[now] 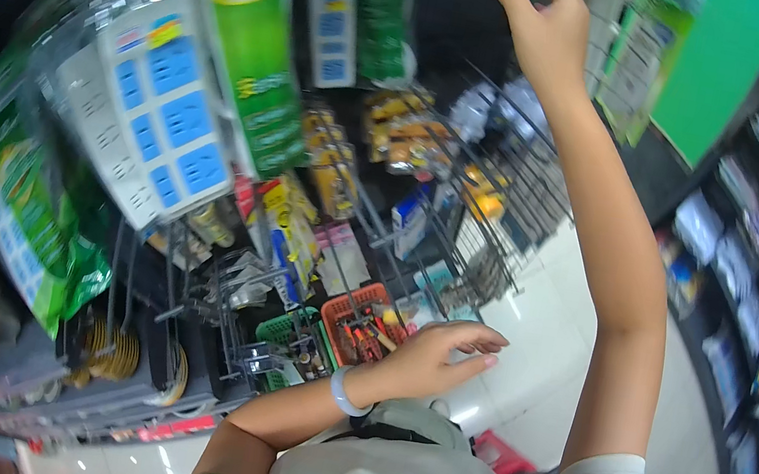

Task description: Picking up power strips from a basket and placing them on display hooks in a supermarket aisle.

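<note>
My left hand [444, 355], with a pale bangle [350, 392] at its wrist, is held in front of my body with its fingers apart and nothing in it. Just left of it are an orange plastic basket [329, 308] of small goods and a green plastic basket [271, 331]. Raised at the top of the view, my right hand [551, 20] has its thumb and fingers apart; no held thing shows. It is near the wire grid rack [595, 27], and whether it touches the rack I cannot tell. Packaged power strips [165, 115] hang at the upper left.
Metal display hooks [374, 225] stick out in the middle, among hanging packets. A green panel [720, 76] stands at the upper right. Dark shelves [716, 312] with packaged goods curve along the right side. A pale tiled floor [538, 372] lies between. At the lower left hang round gold-coloured items [112, 350].
</note>
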Motion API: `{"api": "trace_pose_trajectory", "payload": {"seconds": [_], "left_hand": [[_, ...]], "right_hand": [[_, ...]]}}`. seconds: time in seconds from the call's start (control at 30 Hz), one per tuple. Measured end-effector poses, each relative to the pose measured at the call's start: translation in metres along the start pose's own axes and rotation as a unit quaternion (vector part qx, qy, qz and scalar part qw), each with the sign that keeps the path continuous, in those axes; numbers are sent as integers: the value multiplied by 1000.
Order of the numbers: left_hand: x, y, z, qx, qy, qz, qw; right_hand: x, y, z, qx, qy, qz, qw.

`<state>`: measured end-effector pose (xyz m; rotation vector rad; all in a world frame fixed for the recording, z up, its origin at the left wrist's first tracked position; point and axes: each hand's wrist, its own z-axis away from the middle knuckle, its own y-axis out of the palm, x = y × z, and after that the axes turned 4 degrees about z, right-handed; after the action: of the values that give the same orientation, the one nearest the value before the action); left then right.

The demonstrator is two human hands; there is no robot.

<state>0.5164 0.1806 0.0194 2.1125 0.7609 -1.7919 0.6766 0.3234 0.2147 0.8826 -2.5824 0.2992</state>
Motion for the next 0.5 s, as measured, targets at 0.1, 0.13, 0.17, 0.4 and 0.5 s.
{"api": "trace_pose_trajectory", "payload": {"seconds": [0.1,0.13,0.17,0.4,0.5], "left_hand": [[37,7,8,31,-60,70,995],[50,9,11,46,-81,88,992],[58,14,12,60,-123,107,985],[119,69,33,237,-258,106,931],[133,86,44,305,-299,106,898]], "right_hand": [[-13,-71,56,-1,-9,16,1000],[-5,-94,81,-12,16,55,998],[-8,-119,110,-10,81,55,995],[4,-227,352,-106,453,192,864],[39,-249,448,-179,549,212,788]]}}
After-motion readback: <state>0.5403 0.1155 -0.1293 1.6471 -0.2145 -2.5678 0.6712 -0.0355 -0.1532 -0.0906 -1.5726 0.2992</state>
